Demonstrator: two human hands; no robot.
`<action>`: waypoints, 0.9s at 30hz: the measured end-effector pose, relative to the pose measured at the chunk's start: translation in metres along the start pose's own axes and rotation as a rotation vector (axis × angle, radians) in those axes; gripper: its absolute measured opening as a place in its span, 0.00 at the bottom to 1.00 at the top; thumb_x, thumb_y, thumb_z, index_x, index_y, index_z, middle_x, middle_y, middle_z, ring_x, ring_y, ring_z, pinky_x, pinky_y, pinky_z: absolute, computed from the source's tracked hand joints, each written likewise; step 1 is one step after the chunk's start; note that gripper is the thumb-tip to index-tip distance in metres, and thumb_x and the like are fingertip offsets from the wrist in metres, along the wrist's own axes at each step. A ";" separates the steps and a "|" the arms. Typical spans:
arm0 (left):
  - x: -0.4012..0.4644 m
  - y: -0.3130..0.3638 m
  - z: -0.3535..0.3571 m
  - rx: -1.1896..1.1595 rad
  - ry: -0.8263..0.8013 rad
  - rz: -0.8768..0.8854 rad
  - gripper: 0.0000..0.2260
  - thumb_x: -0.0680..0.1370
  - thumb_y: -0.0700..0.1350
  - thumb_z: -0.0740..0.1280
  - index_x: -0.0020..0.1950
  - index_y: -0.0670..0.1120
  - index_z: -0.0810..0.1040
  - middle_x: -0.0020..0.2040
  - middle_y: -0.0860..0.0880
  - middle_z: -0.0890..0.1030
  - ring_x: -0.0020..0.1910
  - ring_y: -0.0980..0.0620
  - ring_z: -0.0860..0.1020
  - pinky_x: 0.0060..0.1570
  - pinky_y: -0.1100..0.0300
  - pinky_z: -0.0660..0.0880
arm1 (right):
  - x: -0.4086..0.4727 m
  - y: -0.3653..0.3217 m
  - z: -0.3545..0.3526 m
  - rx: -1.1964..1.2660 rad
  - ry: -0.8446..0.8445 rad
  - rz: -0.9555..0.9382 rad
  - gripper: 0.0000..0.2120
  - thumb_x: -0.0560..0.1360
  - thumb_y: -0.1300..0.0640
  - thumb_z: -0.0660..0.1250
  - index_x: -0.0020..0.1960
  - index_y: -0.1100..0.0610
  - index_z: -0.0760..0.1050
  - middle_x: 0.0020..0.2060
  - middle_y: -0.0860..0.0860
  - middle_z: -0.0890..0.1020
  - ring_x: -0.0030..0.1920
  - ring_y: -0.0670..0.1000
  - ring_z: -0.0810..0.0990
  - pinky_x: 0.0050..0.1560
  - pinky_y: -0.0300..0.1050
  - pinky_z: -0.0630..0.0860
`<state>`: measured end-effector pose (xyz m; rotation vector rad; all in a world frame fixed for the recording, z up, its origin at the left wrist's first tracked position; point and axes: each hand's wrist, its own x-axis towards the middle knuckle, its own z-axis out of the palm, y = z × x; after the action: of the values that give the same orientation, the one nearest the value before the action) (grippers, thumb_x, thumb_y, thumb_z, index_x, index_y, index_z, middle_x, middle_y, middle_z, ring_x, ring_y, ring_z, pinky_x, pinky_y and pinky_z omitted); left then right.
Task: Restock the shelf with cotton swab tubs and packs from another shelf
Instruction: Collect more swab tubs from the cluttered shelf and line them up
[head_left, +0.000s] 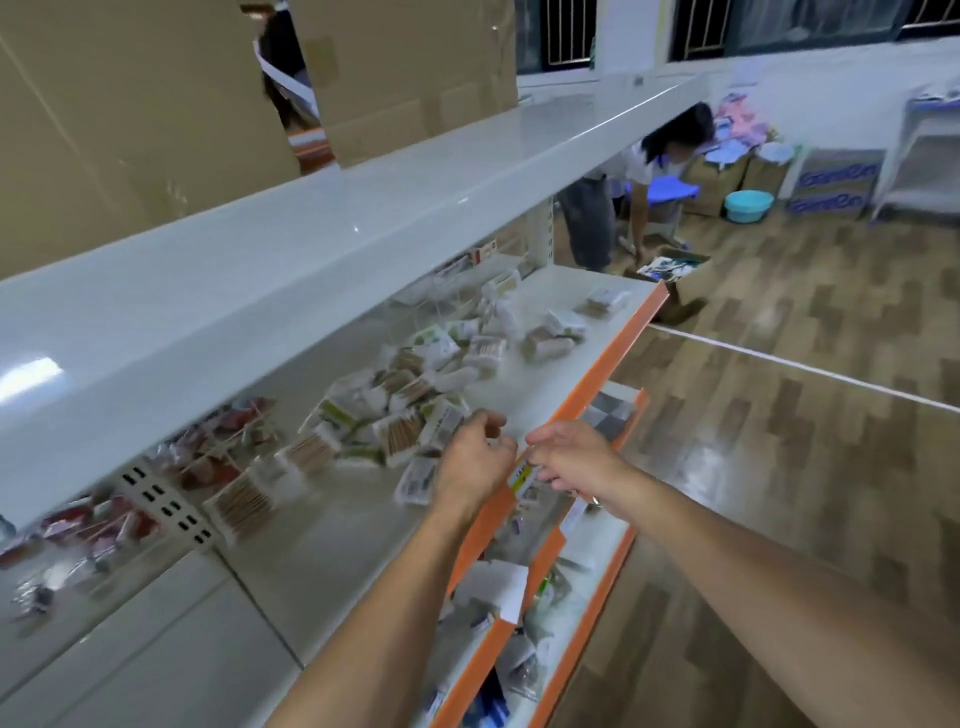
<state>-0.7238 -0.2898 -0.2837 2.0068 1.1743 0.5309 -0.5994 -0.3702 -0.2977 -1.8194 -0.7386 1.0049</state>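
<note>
Several cotton swab packs (400, 426) lie in a loose heap on the white middle shelf (540, 374), some showing wooden sticks, some green labels. My left hand (475, 460) hovers over the shelf's front with loosely curled fingers, just above a pack with a barcode label (415, 480); nothing shows in its grasp. My right hand (571, 457) is at the orange shelf rim (597, 379), its fingertips pinching a small yellow label (521, 477) on that rim. The two hands nearly touch. The picture is blurred by motion.
A bare white top shelf (311, 234) overhangs the packs, with cardboard boxes (130, 104) behind it. Red packs (208, 457) lie at the left. Lower orange-edged shelves (587, 613) hold mixed goods. Another person (623, 192) bends over boxes on the wood floor beyond, near a teal basin (748, 206).
</note>
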 end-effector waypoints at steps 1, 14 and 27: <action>0.012 0.005 0.004 0.012 0.003 0.004 0.14 0.76 0.44 0.65 0.62 0.46 0.78 0.59 0.47 0.81 0.58 0.49 0.79 0.60 0.57 0.74 | 0.011 -0.004 -0.007 0.001 0.006 0.000 0.11 0.73 0.56 0.70 0.56 0.51 0.79 0.46 0.55 0.85 0.43 0.49 0.85 0.43 0.42 0.80; 0.130 0.039 0.046 0.092 0.088 -0.107 0.15 0.76 0.48 0.65 0.63 0.50 0.76 0.61 0.51 0.79 0.58 0.52 0.77 0.51 0.62 0.70 | 0.150 -0.025 -0.076 -0.019 -0.047 -0.037 0.11 0.72 0.59 0.72 0.53 0.51 0.80 0.42 0.54 0.85 0.41 0.50 0.84 0.42 0.42 0.80; 0.204 0.070 0.107 0.052 0.325 -0.342 0.15 0.77 0.48 0.66 0.63 0.47 0.77 0.62 0.52 0.79 0.61 0.52 0.76 0.61 0.58 0.73 | 0.281 -0.060 -0.145 -0.385 -0.207 -0.412 0.15 0.71 0.55 0.72 0.57 0.52 0.79 0.49 0.47 0.83 0.49 0.50 0.82 0.48 0.43 0.79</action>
<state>-0.5122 -0.1759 -0.3016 1.7480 1.7036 0.6699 -0.3401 -0.1801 -0.2978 -1.7846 -1.4495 0.8191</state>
